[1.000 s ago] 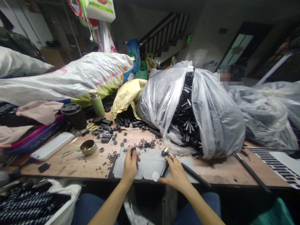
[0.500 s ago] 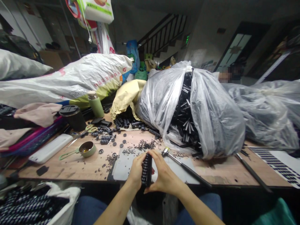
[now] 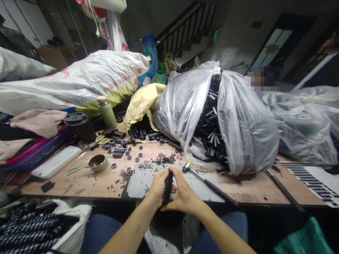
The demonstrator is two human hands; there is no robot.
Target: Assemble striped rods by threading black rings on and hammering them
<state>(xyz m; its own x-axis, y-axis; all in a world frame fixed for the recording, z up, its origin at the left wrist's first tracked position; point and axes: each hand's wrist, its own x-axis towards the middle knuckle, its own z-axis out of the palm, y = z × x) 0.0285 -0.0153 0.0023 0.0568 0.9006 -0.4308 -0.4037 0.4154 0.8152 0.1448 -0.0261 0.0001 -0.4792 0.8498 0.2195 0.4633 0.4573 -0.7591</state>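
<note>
Over the front edge of the worktable, both my hands hold one black bar-shaped piece (image 3: 167,187) with rows of pale marks along its side. It stands tilted, with its top end leaning right. My left hand (image 3: 156,188) is closed around the left side of it, partly covering the marked face. On the other side, the thumb and fingers of my right hand (image 3: 185,192) grip its lower and upper ends. A grey-white mat (image 3: 206,188) lies just beyond my hands, with many tiny black bits (image 3: 165,158) scattered on and behind it.
Right of my hands lies a hammer (image 3: 209,181) with a black handle. A large clear bag (image 3: 246,127) of black tubes fills the back. A small green-handled pan (image 3: 97,164), scissors (image 3: 102,140), a green bottle (image 3: 106,113) and a black cup (image 3: 81,128) stand left.
The black piece has turned and tilted in my hands, so less of its marked face shows. My fingers have shifted slightly around it, and the camera view has moved a little.
</note>
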